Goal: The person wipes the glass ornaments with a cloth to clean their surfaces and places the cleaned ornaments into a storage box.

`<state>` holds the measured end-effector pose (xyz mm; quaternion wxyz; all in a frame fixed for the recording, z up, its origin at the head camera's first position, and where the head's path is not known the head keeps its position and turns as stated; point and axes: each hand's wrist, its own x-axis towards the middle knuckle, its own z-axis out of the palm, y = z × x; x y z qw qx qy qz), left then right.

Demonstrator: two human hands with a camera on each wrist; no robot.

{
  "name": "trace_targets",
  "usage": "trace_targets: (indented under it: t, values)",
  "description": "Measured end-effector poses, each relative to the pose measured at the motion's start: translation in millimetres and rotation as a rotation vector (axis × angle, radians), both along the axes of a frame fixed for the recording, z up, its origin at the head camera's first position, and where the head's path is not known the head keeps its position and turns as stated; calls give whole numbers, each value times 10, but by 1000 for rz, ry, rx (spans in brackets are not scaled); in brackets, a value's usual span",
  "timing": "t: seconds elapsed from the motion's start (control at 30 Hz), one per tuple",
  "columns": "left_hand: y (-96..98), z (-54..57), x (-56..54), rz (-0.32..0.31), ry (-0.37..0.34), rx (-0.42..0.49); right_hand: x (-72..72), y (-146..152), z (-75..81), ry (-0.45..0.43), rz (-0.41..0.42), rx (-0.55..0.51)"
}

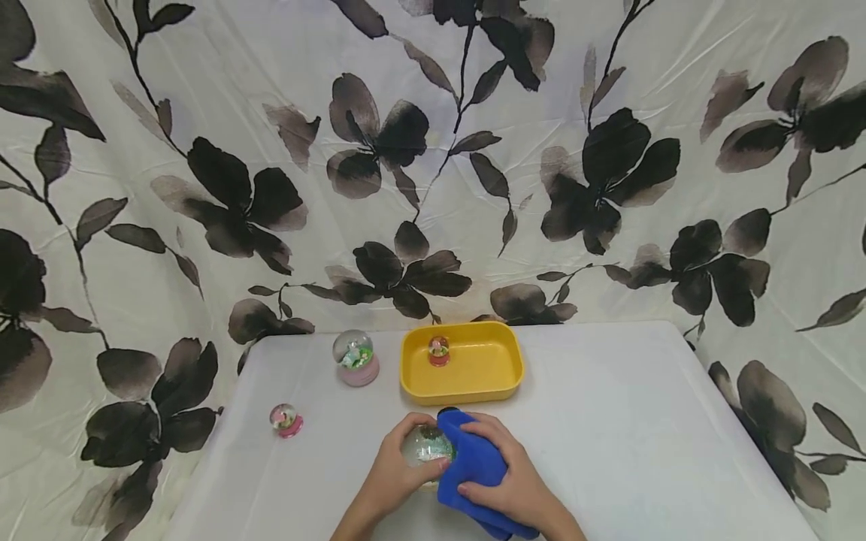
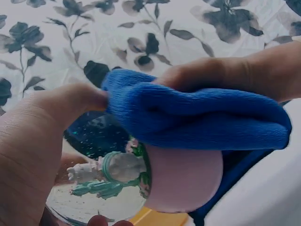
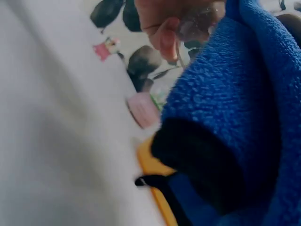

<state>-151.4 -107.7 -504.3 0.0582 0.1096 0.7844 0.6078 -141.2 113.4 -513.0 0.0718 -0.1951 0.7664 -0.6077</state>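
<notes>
Near the front of the table my left hand (image 1: 395, 473) grips the clear dome of a snow globe (image 1: 421, 445). In the left wrist view this globe lies tilted on its side, its pink base (image 2: 188, 181) turned to the right; a pale animal figure and a green cactus show inside. My right hand (image 1: 512, 475) holds a bunched blue cloth (image 1: 473, 460) with dark edging against the globe. Folds of the cloth lie over the base and the upper side of the dome, hiding part of both. The left thumb touches the cloth's edge.
Beyond my hands stands a yellow tray (image 1: 483, 372) with a small red-based snow globe (image 1: 439, 351) in it. A larger pink-based snow globe (image 1: 356, 361) is left of the tray. Farther left sits a small pink-based globe (image 1: 286, 421). A floral sheet (image 1: 494, 240) hangs behind the white table (image 1: 609, 421).
</notes>
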Motion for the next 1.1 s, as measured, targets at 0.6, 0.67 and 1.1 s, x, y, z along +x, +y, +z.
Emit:
trace_targets:
  t: [0.6, 0.67, 1.1]
  values:
    - [-53, 87, 26, -163, 230, 15, -113, 86, -13, -373, 218, -392]
    - [-60, 64, 8, -154, 243, 44, -136, 83, 3, -365, 224, -395]
    - [3, -140, 11, 72, 84, 242, 63, -100, 22, 138, -159, -216]
